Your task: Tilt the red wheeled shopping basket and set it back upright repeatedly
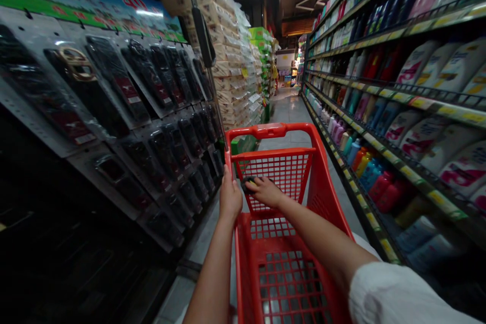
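Observation:
In front of me stands a red plastic shopping basket (336, 202) with grid-like walls and floor. My left hand (230, 197) is wrapped around its left rim near the far corner. Inside the basket, my right hand (266, 192) reaches across to the far left corner. Its fingers are closed on a small black object (248, 185) with a yellowish patch; the fingers cover part of it, so its kind is unclear. A metal pole (216, 96) with a black grip (205, 38) rises beside that same corner.
Packaged belts (132, 81) hang on a rack at left. Beyond them are tall stacks of wrapped packs (224, 55) and green packages (261, 45). Shelves of bottles (417, 66) line the right side. A grey tiled aisle (286, 111) runs ahead between them.

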Motion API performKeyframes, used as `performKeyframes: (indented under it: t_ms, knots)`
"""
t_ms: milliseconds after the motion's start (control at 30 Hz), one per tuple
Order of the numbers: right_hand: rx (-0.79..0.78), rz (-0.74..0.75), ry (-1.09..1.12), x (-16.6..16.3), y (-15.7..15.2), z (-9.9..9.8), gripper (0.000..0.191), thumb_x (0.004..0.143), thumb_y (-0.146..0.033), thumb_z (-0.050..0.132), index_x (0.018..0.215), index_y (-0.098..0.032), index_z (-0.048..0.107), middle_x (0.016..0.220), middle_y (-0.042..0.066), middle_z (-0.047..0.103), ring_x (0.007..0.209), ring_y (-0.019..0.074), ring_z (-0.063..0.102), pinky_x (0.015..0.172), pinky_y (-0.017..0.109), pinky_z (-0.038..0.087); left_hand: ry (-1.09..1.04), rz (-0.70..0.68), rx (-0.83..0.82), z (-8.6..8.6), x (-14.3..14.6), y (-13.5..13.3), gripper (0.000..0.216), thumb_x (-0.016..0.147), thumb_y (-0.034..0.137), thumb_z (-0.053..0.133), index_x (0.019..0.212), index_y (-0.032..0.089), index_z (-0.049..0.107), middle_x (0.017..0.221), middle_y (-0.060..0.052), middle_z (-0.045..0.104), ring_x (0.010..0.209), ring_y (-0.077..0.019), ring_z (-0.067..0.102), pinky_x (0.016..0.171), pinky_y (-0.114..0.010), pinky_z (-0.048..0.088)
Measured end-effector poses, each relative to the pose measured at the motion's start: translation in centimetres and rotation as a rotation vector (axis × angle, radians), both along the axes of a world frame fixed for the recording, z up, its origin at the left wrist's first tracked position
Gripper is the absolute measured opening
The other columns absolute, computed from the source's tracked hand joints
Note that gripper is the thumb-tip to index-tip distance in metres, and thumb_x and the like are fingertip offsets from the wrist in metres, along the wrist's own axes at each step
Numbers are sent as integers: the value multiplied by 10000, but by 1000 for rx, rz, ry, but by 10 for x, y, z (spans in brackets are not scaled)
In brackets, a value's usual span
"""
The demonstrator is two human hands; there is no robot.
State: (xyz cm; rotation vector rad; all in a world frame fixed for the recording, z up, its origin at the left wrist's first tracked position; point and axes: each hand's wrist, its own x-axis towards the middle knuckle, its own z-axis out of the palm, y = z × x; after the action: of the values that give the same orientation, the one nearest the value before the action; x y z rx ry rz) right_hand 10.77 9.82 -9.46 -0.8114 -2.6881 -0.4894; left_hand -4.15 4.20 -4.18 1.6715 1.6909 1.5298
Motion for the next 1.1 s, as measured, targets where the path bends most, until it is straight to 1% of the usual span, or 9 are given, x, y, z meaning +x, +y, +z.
performKeyframes:
  t_ms: [100, 233, 433, 533, 667, 767, 900, 1000, 1100]
  knots:
    - [14, 77, -67, 5, 2, 3, 201, 911, -196, 544, 896, -217, 743, 1270, 55, 579, 1074, 213, 473, 772, 341, 412, 8, 16, -7, 1, 0, 0, 655, 845, 86, 418, 1493, 110, 326, 1541, -150, 364, 1419, -223, 350, 1190, -392, 236]
    - [67, -155, 174, -6, 9, 21, 314, 967, -229, 453, 1196, -309, 653, 1420, 36, 484, 1171, 241, 425, 834, 388, 403, 1, 17, 4, -2, -1, 2, 658, 851, 101, 424, 1500, 127, 317, 1507, -152, 419, 1386, -240, 406, 1174, -418, 280]
    - [-12, -216, 167, -29, -3, -10, 274, 961, -250, 475, 1133, -301, 684, 1430, 10, 490, 1176, 257, 419, 814, 388, 402, -3, 21, 6, -5, -3, 6, 665, 841, 89, 430, 1496, 137, 329, 1516, -140, 409, 1393, -234, 394, 1174, -406, 280]
    - [-19, -246, 236, -34, -4, -3, 264, 967, -279, 474, 1100, -318, 699, 1394, -1, 522, 1123, 241, 437, 803, 374, 397, 4, 23, 13, -4, -3, 7, 661, 843, 97, 432, 1495, 137, 332, 1525, -135, 397, 1403, -230, 378, 1178, -394, 271]
    - [19, -436, 564, -11, 0, 13, 362, 937, -191, 498, 1168, -415, 664, 1352, -23, 542, 1093, 229, 430, 852, 374, 381, 46, 35, -12, 2, -3, 4, 655, 853, 109, 434, 1498, 106, 319, 1515, -157, 406, 1393, -230, 393, 1174, -387, 277]
    - [30, -641, 932, 26, -2, -2, 561, 809, -8, 486, 1197, -373, 665, 1331, 25, 517, 1114, 229, 437, 924, 378, 379, 61, 42, -43, 6, -2, -1, 643, 866, 105, 417, 1499, 78, 308, 1506, -177, 412, 1384, -229, 408, 1169, -389, 288]
    - [59, -964, 1435, 38, 0, -23, 632, 759, -34, 449, 1345, -239, 567, 1342, 139, 417, 1215, 295, 419, 1018, 477, 337, 49, 42, -30, 7, 1, -2, 640, 866, 95, 418, 1499, 105, 320, 1511, -162, 410, 1389, -225, 401, 1171, -395, 285]
    - [32, -915, 1439, 6, 1, -22, 645, 773, -73, 466, 1402, -212, 503, 1388, 173, 334, 1260, 330, 373, 1029, 508, 331, 67, 53, -21, 6, 3, 0, 636, 870, 94, 410, 1499, 101, 316, 1504, -170, 418, 1388, -234, 401, 1168, -412, 291]
    - [-14, -721, 1158, -19, -3, -21, 679, 749, -37, 475, 1384, -274, 525, 1402, 136, 349, 1211, 300, 399, 1001, 466, 378, 111, 68, -28, 7, 3, 2, 636, 873, 94, 400, 1501, 70, 298, 1480, -202, 438, 1370, -257, 427, 1153, -435, 318]
